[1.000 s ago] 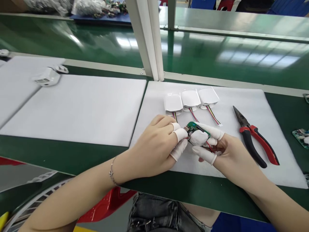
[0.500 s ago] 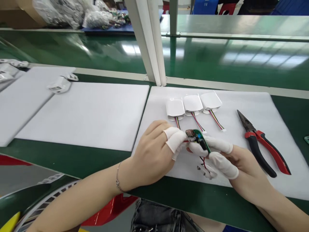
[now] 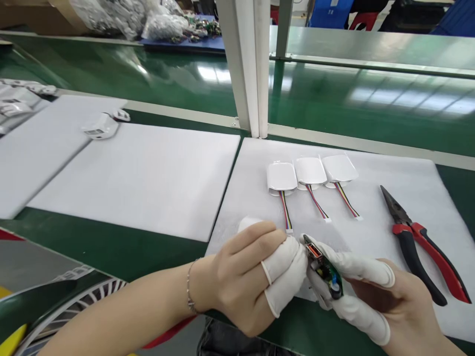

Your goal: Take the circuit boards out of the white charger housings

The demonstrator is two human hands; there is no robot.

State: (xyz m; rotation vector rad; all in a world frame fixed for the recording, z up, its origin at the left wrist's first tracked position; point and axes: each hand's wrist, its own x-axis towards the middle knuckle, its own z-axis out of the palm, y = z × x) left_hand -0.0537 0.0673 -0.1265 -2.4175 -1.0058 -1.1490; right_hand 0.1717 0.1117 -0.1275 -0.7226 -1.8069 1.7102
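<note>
A small green circuit board (image 3: 326, 269) with a metal USB port is gripped along its edges by my right hand (image 3: 374, 291), whose thumb and fingers wear white finger cots. My left hand (image 3: 260, 277), also in finger cots, is pinched closed at the board's left side, by the USB port; whatever is between those fingertips is hidden. Beyond the hands lie three white plastic housings (image 3: 310, 170) in a row, each with a bundle of coloured wires (image 3: 285, 210) ending in a white connector. Part of another white piece (image 3: 248, 222) shows behind my left hand.
Red-and-black long-nose pliers (image 3: 419, 237) lie on the white foam sheet (image 3: 374, 173) to the right. A white device (image 3: 101, 126) rests on the foam sheets at left. A pale upright post (image 3: 252, 69) rises behind the bench. Bagged parts (image 3: 163, 24) sit at the back.
Both hands and the circuit board sit lower in the picture, as the view has shifted. The board has been turned so its USB port faces up and left. The red-black wires beneath it no longer show.
</note>
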